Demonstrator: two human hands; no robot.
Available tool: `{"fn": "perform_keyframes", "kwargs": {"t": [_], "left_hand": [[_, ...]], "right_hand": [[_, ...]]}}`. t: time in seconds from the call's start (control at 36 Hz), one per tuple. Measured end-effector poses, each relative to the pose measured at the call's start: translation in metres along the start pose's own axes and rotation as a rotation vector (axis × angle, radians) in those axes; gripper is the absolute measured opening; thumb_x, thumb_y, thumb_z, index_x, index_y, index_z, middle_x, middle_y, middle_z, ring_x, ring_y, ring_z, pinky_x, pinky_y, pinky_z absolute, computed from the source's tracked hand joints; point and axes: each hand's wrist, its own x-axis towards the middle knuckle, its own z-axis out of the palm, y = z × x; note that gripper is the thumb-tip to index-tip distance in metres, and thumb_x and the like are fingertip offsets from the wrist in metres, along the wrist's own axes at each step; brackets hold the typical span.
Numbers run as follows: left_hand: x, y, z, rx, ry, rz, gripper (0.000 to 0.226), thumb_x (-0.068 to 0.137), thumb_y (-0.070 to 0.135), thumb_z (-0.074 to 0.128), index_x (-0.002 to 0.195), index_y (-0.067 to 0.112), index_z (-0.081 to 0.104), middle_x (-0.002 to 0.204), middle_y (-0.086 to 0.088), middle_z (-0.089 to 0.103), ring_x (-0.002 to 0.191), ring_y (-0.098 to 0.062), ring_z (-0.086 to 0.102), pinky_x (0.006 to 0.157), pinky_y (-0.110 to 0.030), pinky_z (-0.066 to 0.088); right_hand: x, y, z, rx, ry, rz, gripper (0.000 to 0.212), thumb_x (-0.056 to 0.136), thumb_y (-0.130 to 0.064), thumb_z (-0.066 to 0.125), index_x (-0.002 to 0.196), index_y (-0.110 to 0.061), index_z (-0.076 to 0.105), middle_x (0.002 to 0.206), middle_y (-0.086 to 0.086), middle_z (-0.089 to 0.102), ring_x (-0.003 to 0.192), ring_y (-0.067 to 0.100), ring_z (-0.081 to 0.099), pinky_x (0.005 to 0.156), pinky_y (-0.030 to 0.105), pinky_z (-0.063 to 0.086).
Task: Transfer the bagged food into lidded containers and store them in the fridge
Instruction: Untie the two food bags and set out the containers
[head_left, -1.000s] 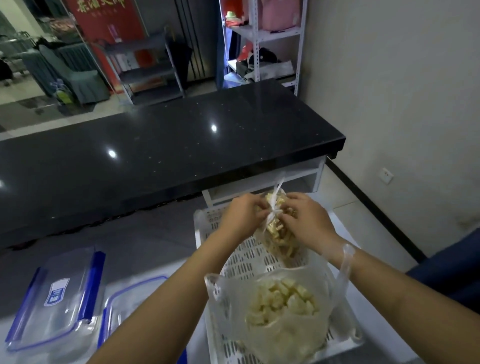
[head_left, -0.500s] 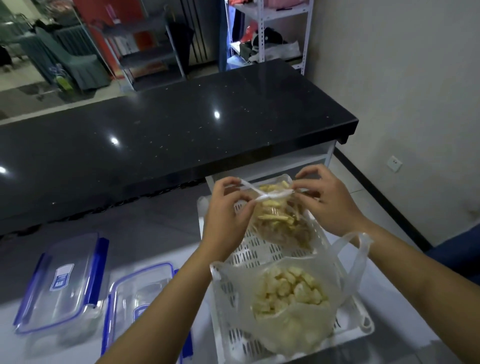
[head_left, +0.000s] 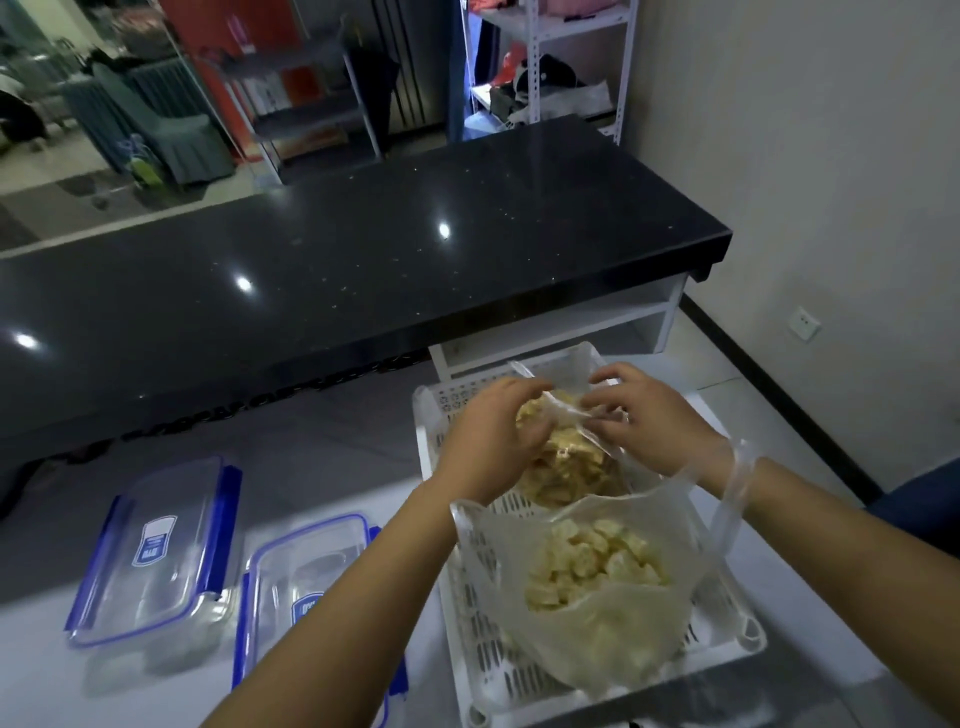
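Observation:
A small clear bag of yellowish food pieces (head_left: 571, 467) sits over the far half of a white slotted basket (head_left: 727, 644). My left hand (head_left: 493, 441) grips its left side and my right hand (head_left: 649, 421) pinches the loose plastic at its mouth. A larger translucent bag of pale food chunks (head_left: 597, 587) lies in the near half of the basket, one of its handles looped round my right wrist. Two clear lidded containers with blue clips stand on the white table to the left, one at the far left (head_left: 156, 556) and one nearer the basket (head_left: 306, 587).
A long black countertop (head_left: 337, 270) runs across behind the table, with a white shelf unit (head_left: 571, 327) under its right end. A wall with a socket (head_left: 805, 325) is on the right. Metal shelving and a sofa stand in the background.
The knot of the small bag has come undone and its mouth now lies loose. Both hands have lowered onto the bag. The view has tilted down a little.

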Motion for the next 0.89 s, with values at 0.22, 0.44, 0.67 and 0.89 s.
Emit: {"fn": "perform_keyframes", "kwargs": {"t": [0.22, 0.44, 0.67, 0.89], "left_hand": [[0.030, 0.018, 0.002, 0.231, -0.107, 0.045, 0.017, 0.093, 0.022, 0.067, 0.108, 0.024, 0.076, 0.100, 0.002, 0.074, 0.090, -0.018, 0.067, 0.078, -0.039, 0.056], [0.012, 0.026, -0.037, -0.046, 0.141, 0.079, 0.013, 0.086, 0.017, 0.078, 0.099, 0.019, 0.079, 0.088, 0.007, 0.069, 0.082, -0.006, 0.066, 0.077, -0.023, 0.055], [-0.007, -0.002, -0.004, -0.146, 0.088, -0.187, 0.009, 0.087, 0.008, 0.074, 0.092, 0.015, 0.076, 0.085, 0.006, 0.071, 0.082, -0.011, 0.067, 0.082, -0.032, 0.057], [-0.008, -0.001, 0.004, -0.061, 0.017, -0.091, 0.007, 0.090, 0.023, 0.072, 0.091, 0.029, 0.074, 0.083, 0.015, 0.065, 0.078, 0.000, 0.062, 0.071, -0.021, 0.051]], "right_hand": [[0.007, -0.016, -0.015, -0.095, 0.053, -0.152, 0.019, 0.093, -0.026, 0.066, 0.106, -0.018, 0.077, 0.124, -0.001, 0.062, 0.116, 0.019, 0.052, 0.095, 0.031, 0.040], [0.007, -0.041, -0.047, -0.094, 0.185, -0.335, 0.022, 0.093, -0.034, 0.064, 0.099, -0.019, 0.078, 0.121, 0.000, 0.062, 0.126, 0.021, 0.046, 0.107, 0.044, 0.032], [0.000, -0.001, -0.021, -0.182, 0.053, -0.236, 0.016, 0.091, -0.025, 0.069, 0.101, -0.017, 0.079, 0.118, 0.004, 0.067, 0.121, 0.031, 0.052, 0.103, 0.048, 0.035], [-0.009, -0.002, -0.005, -0.105, 0.126, -0.262, 0.014, 0.086, -0.025, 0.074, 0.099, -0.020, 0.078, 0.122, 0.006, 0.065, 0.120, 0.029, 0.054, 0.103, 0.051, 0.040]]}}
